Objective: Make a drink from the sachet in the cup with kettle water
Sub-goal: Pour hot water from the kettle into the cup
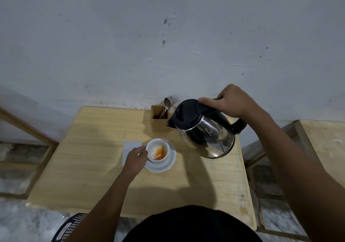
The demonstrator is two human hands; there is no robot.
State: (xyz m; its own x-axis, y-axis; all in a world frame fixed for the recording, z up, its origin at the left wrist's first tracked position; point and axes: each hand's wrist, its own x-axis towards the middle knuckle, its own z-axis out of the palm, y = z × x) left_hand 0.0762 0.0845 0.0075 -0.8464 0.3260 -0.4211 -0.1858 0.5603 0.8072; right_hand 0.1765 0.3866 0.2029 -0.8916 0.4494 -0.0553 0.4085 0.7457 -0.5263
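Cup [158, 151] on saucer [169, 164], L grip [136, 160] clamped on it; R grip [230, 101] clamped on kettle [203, 129], airborne. Utensil box [159, 118] behind, napkin [129, 148] beside, bench [89, 167].

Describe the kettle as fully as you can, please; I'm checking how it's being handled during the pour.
The kettle has a shiny, steel-looking body that mirrors the room, a black lid, a short black spout and a black handle. The lid looks closed. The right hand grips the top of the handle, fingers reaching toward the lid. It is held in the air above the wooden table, tipped with the spout toward the cup, beside the cutlery holder. No water stream is visible.
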